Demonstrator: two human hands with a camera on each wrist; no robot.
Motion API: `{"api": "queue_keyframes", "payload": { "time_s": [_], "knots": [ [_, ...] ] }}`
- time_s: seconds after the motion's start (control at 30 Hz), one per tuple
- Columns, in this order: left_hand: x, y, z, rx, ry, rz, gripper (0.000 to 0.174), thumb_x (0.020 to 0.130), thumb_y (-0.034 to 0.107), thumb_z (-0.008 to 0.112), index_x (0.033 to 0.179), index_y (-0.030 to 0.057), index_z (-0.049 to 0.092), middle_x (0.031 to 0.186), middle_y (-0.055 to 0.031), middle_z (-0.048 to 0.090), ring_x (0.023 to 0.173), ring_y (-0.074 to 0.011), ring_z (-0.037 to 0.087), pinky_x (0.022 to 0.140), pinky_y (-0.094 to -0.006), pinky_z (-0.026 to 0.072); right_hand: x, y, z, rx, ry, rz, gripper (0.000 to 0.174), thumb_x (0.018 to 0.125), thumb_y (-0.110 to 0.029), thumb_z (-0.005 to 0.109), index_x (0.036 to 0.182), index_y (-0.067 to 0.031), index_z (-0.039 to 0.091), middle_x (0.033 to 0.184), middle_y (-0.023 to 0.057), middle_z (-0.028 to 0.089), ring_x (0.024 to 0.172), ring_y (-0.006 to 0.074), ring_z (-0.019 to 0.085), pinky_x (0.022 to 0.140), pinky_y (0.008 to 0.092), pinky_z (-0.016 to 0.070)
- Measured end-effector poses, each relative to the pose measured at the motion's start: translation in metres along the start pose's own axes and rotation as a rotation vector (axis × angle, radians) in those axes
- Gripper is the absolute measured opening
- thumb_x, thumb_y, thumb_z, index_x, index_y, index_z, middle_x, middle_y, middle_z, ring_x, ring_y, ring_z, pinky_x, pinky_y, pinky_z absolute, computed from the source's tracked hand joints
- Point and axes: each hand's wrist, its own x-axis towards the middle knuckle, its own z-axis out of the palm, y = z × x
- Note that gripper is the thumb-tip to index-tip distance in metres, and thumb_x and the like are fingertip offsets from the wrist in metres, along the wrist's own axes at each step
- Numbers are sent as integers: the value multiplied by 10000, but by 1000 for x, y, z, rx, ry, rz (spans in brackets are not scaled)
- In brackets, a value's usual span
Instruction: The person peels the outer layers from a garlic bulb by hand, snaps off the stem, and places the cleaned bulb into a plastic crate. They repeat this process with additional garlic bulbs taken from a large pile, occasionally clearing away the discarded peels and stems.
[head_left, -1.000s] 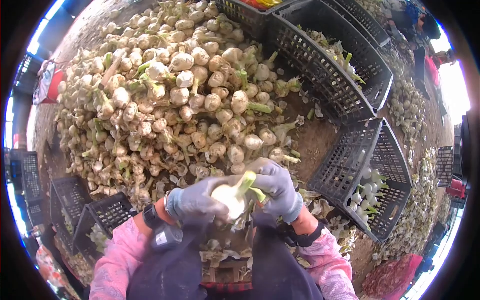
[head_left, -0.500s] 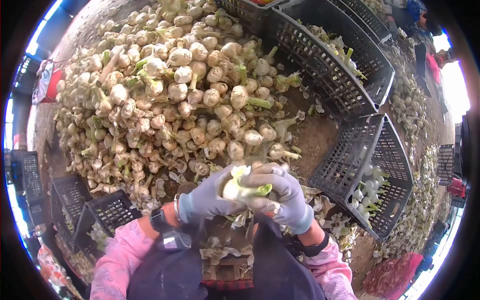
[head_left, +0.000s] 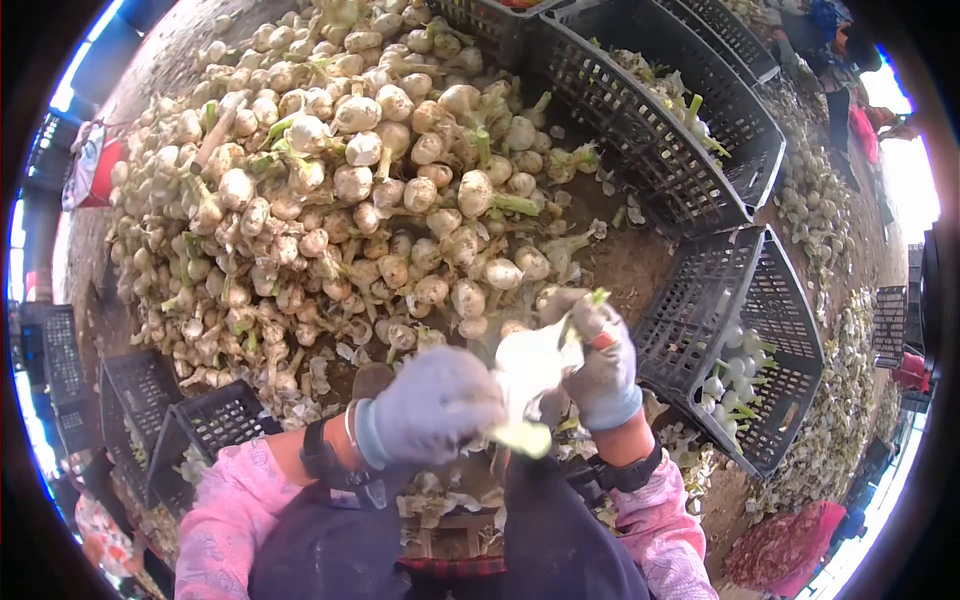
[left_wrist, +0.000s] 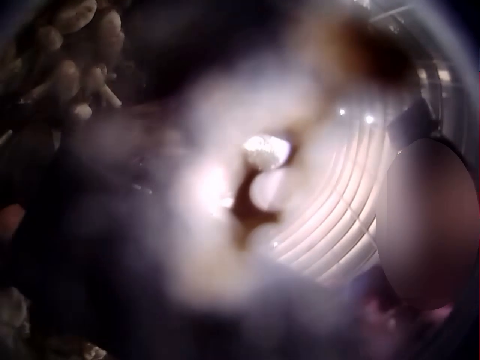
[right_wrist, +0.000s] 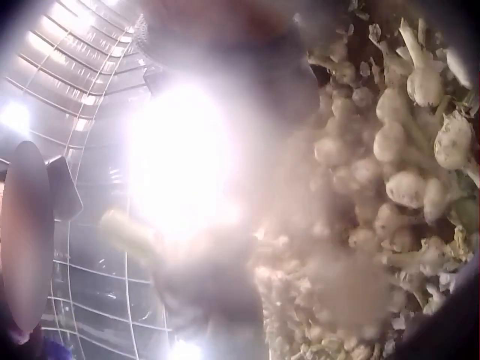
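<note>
A white garlic bulb [head_left: 535,365], overexposed in the light, is between my two gloved hands in the head view. Its cut pale-green stem [head_left: 520,438] points down towards my lap. My left hand [head_left: 435,400], blurred by motion, grips at its left side with fingers curled. From the right, my right hand [head_left: 605,365] holds its white outer layers, a small green tip showing above the fingers and a red-orange spot on them. In the right wrist view the garlic bulb [right_wrist: 184,161] is a glare with the stem [right_wrist: 124,229] sticking out. The left wrist view is mostly blur.
A large heap of unpeeled garlic [head_left: 330,200] lies ahead and to the left. At the right, a tilted black crate [head_left: 700,315] holds clean white bulbs [head_left: 740,375]. A larger black crate [head_left: 650,140] stands behind it. More crates [head_left: 225,420] are at the left.
The bulb has turned from its stem pointing right to pointing down. My right hand has rotated upward and drawn the white layers out, while the left hand has shifted slightly.
</note>
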Motion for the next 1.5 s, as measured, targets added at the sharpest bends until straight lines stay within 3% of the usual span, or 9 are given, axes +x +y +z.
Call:
{"api": "queue_keyframes", "payload": {
  "time_s": [0.03, 0.13, 0.27, 0.43, 1.07, 1.17, 1.3, 1.47, 1.5],
  "knots": [
    [-4, 2, 10, -68, -139, -13, 244, 732, 106, 659, 975, 122, 645, 941, -27, 648, 846, -247, 618, 711, -393, 496, 5, 1, -8, 61, 89, -23, 289, 983, -242, 605, 1101, 20, 639, 961, 93, 680, 839, 155, 644, 764, 300, 526],
    [-24, -2, 31, 199, -921, -273, 247, 759, 255, 708, 959, 111, 723, 982, -16, 637, 910, -256, 606, 732, -384, 499, 6, -10, -5, 93, 181, -100, 251, 992, -191, 598, 1093, 34, 644, 966, 89, 670, 824, 148, 637, 756, 290, 529],
    [-25, -8, 7, 398, -698, -500, 370, 833, 384, 730, 1068, 103, 685, 1100, -65, 637, 954, -268, 602, 783, -384, 489, -6, -2, -3, -52, 116, -56, 182, 973, -75, 601, 1105, 36, 662, 972, 72, 680, 818, 125, 638, 759, 274, 530],
    [14, 1, -7, 49, 238, -279, 461, 687, 158, 862, 1101, 73, 677, 999, -87, 634, 888, -284, 619, 725, -372, 494, -20, -9, 18, -443, -70, -160, 213, 940, -102, 655, 1114, 16, 691, 1000, 46, 695, 905, 98, 624, 828, 258, 503],
    [-27, -15, 5, 500, -244, -155, 267, 706, 113, 709, 964, 92, 642, 899, -65, 619, 798, -274, 624, 689, -377, 489, -21, -8, 17, -18, 166, -35, 272, 1004, -241, 579, 1083, 11, 645, 953, 55, 650, 825, 109, 604, 746, 252, 501],
    [-24, -39, -2, 527, -881, -786, 231, 720, 138, 690, 944, 100, 647, 924, -67, 621, 861, -255, 619, 712, -358, 489, -14, 4, -4, 245, 196, 18, 302, 989, -298, 593, 1127, -34, 645, 967, 85, 689, 885, 228, 670, 829, 406, 555],
    [-53, -45, -17, 853, -738, -782, 360, 775, 265, 727, 1051, 60, 619, 1083, -107, 623, 1069, -283, 607, 833, -400, 521, -11, 7, -9, 581, 139, 114, 303, 995, -320, 564, 1136, -69, 656, 1040, 98, 708, 995, 267, 677, 910, 476, 546],
    [-12, -9, -11, -242, -106, -703, 660, 850, 436, 744, 1298, 30, 477, 1391, -204, 488, 1248, -320, 527, 967, -361, 503, -7, 21, 2, 508, 199, 148, 278, 986, -319, 574, 1123, -90, 653, 1047, 84, 703, 1008, 279, 672, 936, 515, 525],
    [5, 2, -7, -99, -46, -572, 459, 903, 317, 712, 1197, -4, 566, 1204, -186, 638, 1034, -260, 653, 779, -325, 571, -8, 24, 6, 473, 161, 143, 275, 983, -322, 578, 1124, -97, 652, 1046, 83, 702, 1019, 285, 668, 941, 523, 520]
  ]
}}
